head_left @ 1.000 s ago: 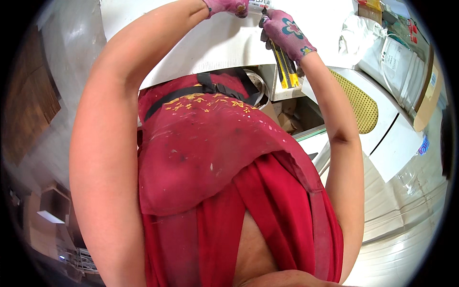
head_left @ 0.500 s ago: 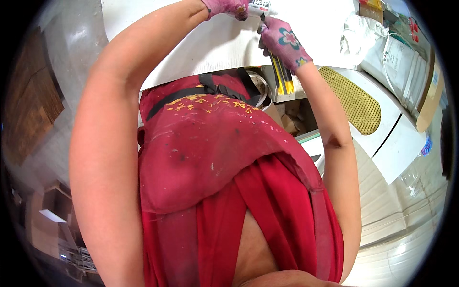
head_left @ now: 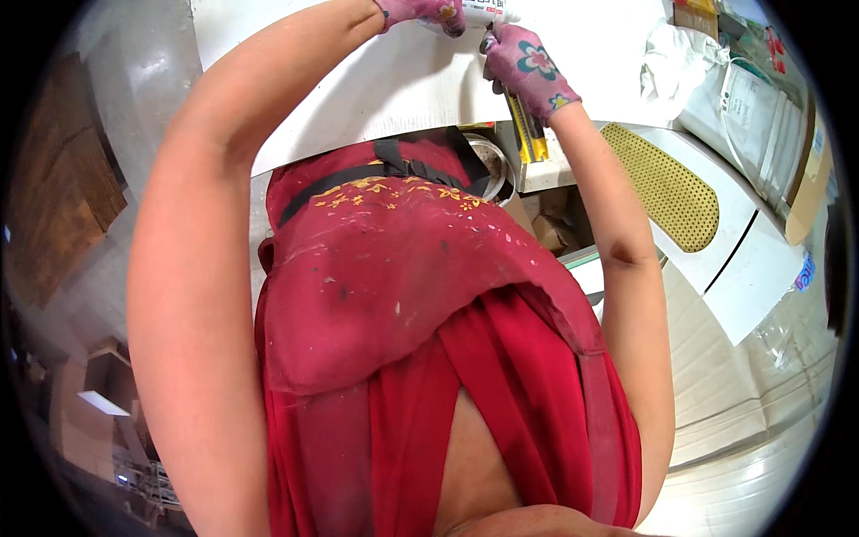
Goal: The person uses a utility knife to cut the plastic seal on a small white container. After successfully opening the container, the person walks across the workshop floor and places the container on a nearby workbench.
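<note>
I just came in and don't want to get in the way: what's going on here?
At a white table, the gloved right hand grips a yellow-and-black cutter, its upper end close to a white container. The gloved left hand is at the container too, but the picture's edge cuts it off, so its grip is unclear. A gold perforated pad lies off to the right.

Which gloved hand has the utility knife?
The right hand, closed round the black-and-yellow utility knife; the left hand, at the picture's top edge, is at a white cylinder.
</note>
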### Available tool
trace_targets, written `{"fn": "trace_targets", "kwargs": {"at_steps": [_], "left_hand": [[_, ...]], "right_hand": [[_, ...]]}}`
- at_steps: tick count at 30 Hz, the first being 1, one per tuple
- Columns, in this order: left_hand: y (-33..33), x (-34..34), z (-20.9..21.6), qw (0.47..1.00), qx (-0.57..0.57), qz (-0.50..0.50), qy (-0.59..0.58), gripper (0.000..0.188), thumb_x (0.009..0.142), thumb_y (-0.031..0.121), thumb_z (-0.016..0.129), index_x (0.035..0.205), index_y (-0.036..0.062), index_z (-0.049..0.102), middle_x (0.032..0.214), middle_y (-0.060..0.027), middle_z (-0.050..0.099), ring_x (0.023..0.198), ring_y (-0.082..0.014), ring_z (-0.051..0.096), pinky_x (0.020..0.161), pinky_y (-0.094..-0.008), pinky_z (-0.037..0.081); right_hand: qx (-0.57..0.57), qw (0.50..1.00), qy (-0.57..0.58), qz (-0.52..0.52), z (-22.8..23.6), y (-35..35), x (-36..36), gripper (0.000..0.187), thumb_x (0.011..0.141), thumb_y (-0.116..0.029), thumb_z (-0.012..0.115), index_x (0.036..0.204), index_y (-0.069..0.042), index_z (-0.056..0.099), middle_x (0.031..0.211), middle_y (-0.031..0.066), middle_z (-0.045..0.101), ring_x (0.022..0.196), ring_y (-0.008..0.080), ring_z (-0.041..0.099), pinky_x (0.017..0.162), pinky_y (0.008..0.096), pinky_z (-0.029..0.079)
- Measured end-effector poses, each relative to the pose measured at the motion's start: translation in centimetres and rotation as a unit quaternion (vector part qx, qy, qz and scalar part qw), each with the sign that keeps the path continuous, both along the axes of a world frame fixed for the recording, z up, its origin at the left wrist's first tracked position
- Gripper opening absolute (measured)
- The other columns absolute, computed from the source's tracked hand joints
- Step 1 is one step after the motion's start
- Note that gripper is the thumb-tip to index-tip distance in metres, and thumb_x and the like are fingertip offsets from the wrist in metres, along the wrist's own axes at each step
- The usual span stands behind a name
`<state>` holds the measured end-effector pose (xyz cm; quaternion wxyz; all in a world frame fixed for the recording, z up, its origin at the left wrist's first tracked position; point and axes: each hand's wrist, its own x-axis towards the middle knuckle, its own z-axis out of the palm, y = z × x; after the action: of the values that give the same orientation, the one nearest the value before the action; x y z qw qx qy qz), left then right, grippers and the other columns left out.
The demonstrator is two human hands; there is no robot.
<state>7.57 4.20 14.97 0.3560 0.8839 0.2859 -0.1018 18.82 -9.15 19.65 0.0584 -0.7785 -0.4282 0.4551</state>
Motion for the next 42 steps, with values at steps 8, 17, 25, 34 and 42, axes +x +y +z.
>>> {"fn": "trace_targets", "kwargs": {"at_steps": [8,17,25,34,42], "left_hand": [[-2.7,-0.6,-0.5,0.979,0.196,-0.022,-0.060,0.057,0.056,0.022,0.078,0.107,0.0061,0.057,0.104,-0.0157,0.060,0.100,-0.0323,0.059,0.087,-0.0422,0.046],[-0.9,0.9,-1.0,0.983,0.171,0.027,-0.057,0.030,0.064,0.013,0.068,0.093,0.0053,0.065,0.098,-0.0172,0.065,0.095,-0.0307,0.064,0.084,-0.0381,0.051],[-0.4,1.1,-1.8,0.979,0.188,0.019,-0.070,0.030,0.062,0.012,0.068,0.091,0.0059,0.067,0.095,-0.0169,0.066,0.093,-0.0295,0.065,0.082,-0.0377,0.052],[-0.5,1.0,-2.3,0.979,0.190,0.009,-0.074,0.033,0.060,0.015,0.071,0.092,0.0067,0.067,0.095,-0.0158,0.066,0.093,-0.0284,0.065,0.082,-0.0365,0.052],[-0.2,0.9,-2.2,0.980,0.190,0.012,-0.059,0.038,0.057,0.018,0.073,0.093,0.0061,0.068,0.097,-0.0175,0.066,0.093,-0.0289,0.065,0.083,-0.0359,0.052]], "right_hand": [[-0.134,0.972,0.190,0.037,0.1,4.4,4.6,0.016,0.084,-0.011,0.056,0.078,0.001,0.063,0.062,0.0110,0.062,0.050,0.0205,0.060,0.045,0.0329,0.051],[-0.105,0.983,0.148,-0.021,0.8,5.4,5.1,0.020,0.084,-0.018,0.052,0.080,0.001,0.060,0.062,0.0134,0.060,0.048,0.0221,0.059,0.044,0.0336,0.050],[-0.140,0.980,0.138,-0.034,2.1,5.3,4.7,0.020,0.083,-0.018,0.052,0.077,0.000,0.058,0.061,0.0132,0.060,0.047,0.0225,0.059,0.043,0.0332,0.049],[-0.091,0.982,0.155,-0.061,0.7,4.8,3.7,0.020,0.081,-0.016,0.048,0.079,0.001,0.058,0.063,0.0130,0.060,0.049,0.0221,0.057,0.046,0.0339,0.049],[-0.093,0.994,0.065,0.011,2.0,3.1,2.4,0.023,0.081,-0.013,0.040,0.089,0.003,0.055,0.067,0.0107,0.058,0.052,0.0172,0.055,0.047,0.0311,0.046]]}}
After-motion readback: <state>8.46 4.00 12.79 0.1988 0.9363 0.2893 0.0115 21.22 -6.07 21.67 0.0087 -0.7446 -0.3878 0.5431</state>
